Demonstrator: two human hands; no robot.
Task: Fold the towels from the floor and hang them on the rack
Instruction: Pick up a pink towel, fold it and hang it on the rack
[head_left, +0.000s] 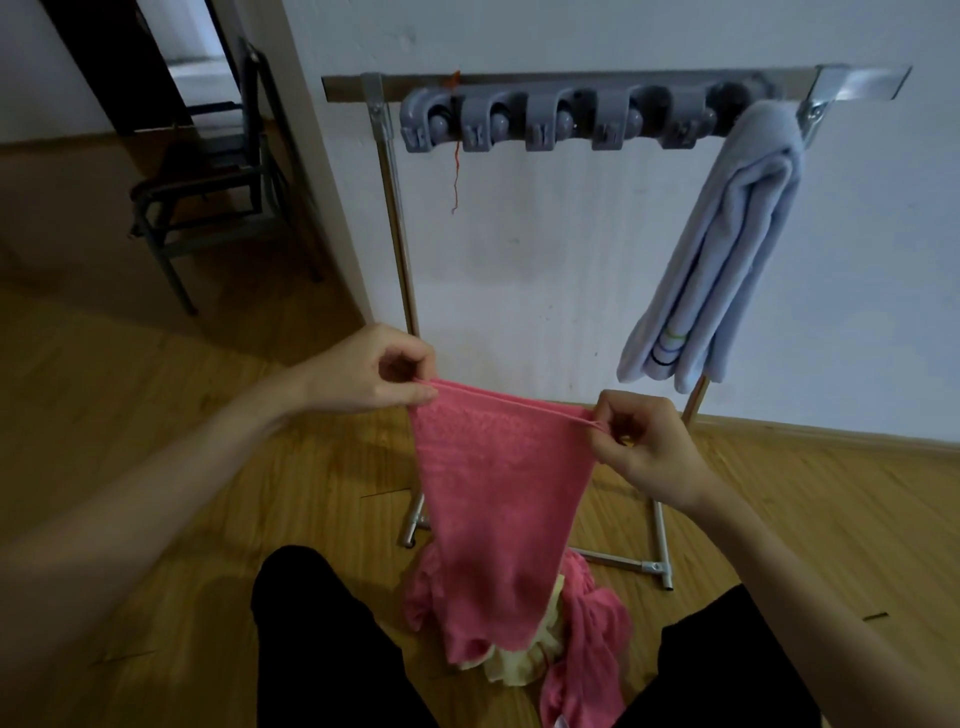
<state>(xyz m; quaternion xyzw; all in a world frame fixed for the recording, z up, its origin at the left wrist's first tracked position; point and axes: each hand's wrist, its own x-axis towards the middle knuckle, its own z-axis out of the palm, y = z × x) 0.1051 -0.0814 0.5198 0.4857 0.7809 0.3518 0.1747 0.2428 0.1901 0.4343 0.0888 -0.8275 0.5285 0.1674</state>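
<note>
before the rack (395, 218), pink towel (498, 519) doubled, hanging taut

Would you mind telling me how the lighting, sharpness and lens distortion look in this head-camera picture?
Head view: dim, flat light with a bluish cast; wide-angle bending bows the rack poles; the pink towel and both hands, left and right, are fairly sharp; the corners darken, no glare.

pink towel (498, 499), pale blue towel (727, 244), grey rack (561, 124)
</note>
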